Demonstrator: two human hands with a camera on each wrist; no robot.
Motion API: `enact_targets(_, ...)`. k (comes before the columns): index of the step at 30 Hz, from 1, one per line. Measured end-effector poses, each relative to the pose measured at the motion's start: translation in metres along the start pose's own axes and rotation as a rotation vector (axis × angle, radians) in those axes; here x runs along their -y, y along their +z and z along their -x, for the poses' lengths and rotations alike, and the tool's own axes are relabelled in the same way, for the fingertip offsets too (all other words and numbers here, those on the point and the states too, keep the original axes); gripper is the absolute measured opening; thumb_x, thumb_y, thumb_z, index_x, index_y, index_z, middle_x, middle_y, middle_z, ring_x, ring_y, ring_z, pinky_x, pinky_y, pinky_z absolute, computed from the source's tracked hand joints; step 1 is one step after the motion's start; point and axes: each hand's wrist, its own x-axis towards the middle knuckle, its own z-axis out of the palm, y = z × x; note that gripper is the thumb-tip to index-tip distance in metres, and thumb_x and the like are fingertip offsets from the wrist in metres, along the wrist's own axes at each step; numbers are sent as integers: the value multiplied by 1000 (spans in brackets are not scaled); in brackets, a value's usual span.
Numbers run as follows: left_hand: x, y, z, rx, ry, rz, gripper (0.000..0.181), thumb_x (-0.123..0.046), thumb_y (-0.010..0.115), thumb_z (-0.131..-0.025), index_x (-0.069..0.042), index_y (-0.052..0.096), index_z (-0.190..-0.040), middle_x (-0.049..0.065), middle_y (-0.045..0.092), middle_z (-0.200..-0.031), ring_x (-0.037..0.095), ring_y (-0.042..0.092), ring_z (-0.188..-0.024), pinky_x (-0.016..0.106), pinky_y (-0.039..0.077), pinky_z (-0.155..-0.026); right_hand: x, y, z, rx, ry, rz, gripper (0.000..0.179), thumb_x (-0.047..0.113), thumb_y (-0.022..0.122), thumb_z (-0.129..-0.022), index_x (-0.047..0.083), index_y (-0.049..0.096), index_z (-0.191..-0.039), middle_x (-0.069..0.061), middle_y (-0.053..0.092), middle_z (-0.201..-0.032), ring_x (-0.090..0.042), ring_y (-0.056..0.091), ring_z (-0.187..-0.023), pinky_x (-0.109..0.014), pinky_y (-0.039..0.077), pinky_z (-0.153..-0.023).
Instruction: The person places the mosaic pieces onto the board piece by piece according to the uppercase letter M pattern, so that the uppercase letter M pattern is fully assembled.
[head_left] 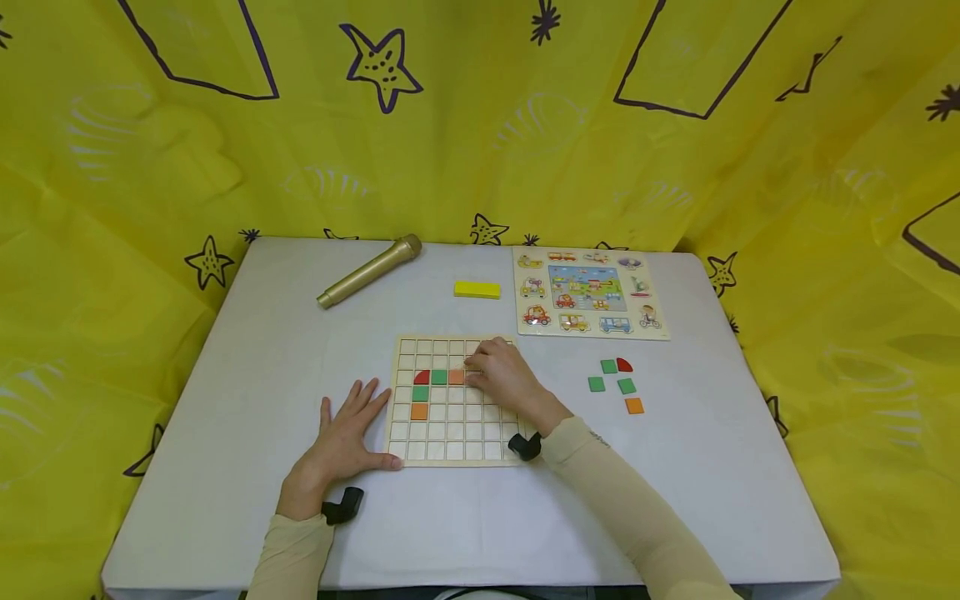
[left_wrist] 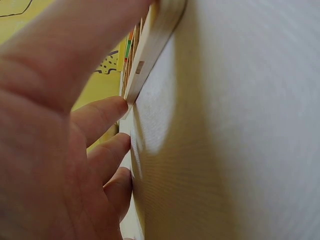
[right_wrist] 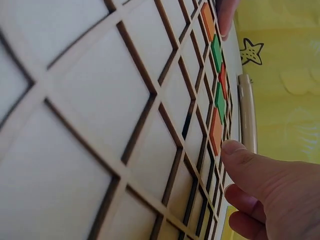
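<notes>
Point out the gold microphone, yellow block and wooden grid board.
Gold microphone (head_left: 367, 273): head view, on its handle.
Yellow block (head_left: 477, 288): head view, top face.
Wooden grid board (head_left: 455, 431): head view, a bare square.

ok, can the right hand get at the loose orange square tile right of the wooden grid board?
Probably yes: the right hand is over the wooden grid board, and the loose orange square tile lies uncovered on the white tablecloth nearby, with nothing visible standing between them.
</notes>
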Motion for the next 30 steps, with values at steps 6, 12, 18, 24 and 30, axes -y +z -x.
enact_targets(6, 0, 0, 1, 0, -4, 1, 119, -60, 87, -57, -9, 36, -152, 15, 18, -160, 37, 5, -146, 68, -10, -105, -8, -6, 5, -11, 20, 0, 25, 23, 75, -88, 8, 74, -109, -2, 64, -100, -20, 52, -94, -36, 43, -82)
enact_targets(12, 0, 0, 1, 1, -1, 2, 119, -60, 86, -57, -9, 35, -152, 16, 18, -160, 37, 4, -146, 68, -10, -105, -15, -14, 12, -33, 30, 4, 26, 22, 75, -88, 7, 74, -109, -3, 64, -101, -21, 52, -93, -36, 43, -83)
enact_targets(18, 1, 0, 0, -2, 5, 10, 118, -60, 86, -58, -9, 36, -152, 16, 18, -160, 37, 4, -146, 68, -10, -105, -19, -23, 18, -36, 63, -7, 27, 23, 75, -88, 6, 74, -109, -5, 64, -104, -22, 52, -96, -38, 43, -85)
enact_targets(24, 3, 1, 0, 0, 8, 12, 119, -62, 85, -57, -9, 36, -152, 15, 18, -160, 37, 4, -146, 68, -10, -105, -26, -29, 24, -25, 120, 5, 27, 23, 75, -88, 8, 74, -111, -5, 64, -106, -23, 52, -98, -39, 43, -86)
enact_targets(30, 3, 1, 0, 0, 4, 12, 118, -61, 86, -58, -9, 36, -152, 15, 18, -160, 36, 4, -146, 68, -11, -105, -36, -38, 36, -43, 163, -20, 29, 21, 76, -87, 6, 74, -112, -7, 64, -107, -25, 52, -100, -41, 42, -88)
